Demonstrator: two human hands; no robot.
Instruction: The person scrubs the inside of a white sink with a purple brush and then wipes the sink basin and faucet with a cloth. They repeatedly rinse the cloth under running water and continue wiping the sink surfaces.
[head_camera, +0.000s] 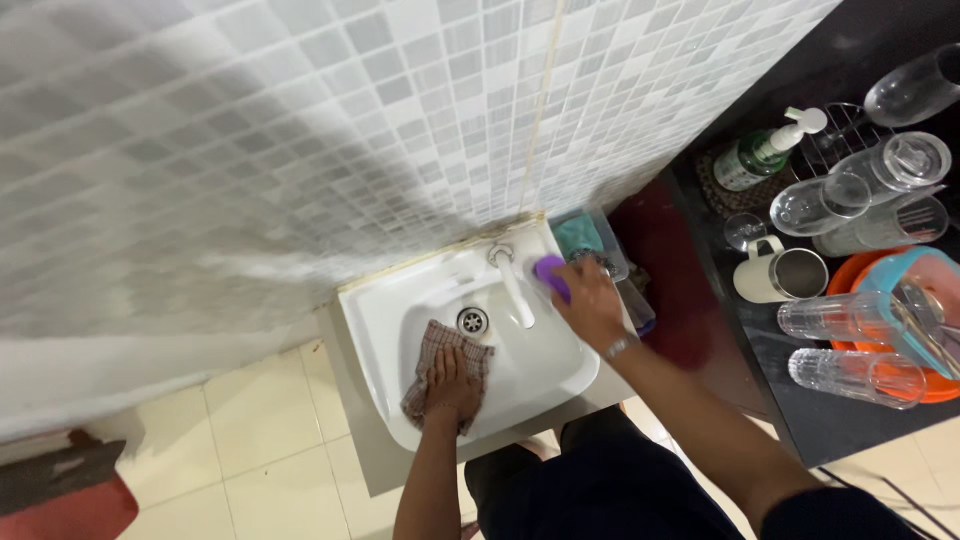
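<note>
L hand (452, 380) lies palm-down, fingers spread flat, on a checked cloth (437, 352) pressed against the inner front slope of the white sink (380, 330) – not clenched, just pressing. The drain (472, 320) sits just beyond the fingertips, w/ the white tap spout (516, 290) reaching out over the basin to the R of it.

R hand (590, 300) is up at the sink's back R corner, fingers curled round a purple object (549, 275) – looks like a small bottle or scrubber, can't tell which. A bracelet or watch band (620, 346) shows at that wrist. Just past the R hand, a teal sponge (578, 236) rests in a clear tray by the tiled wall (300, 130).

Well to the R of the R hand, the dark tabletop (830, 420) carries a green pump bottle (765, 152), a steel mug w/ a cream handle (782, 272), several clear glasses (835, 318) lying on their sides, and an orange tub (900, 385) w/ a blue container in it.

Below the L hand: pale floor tiles (250, 440) and, far L, a red mat (65, 495).
</note>
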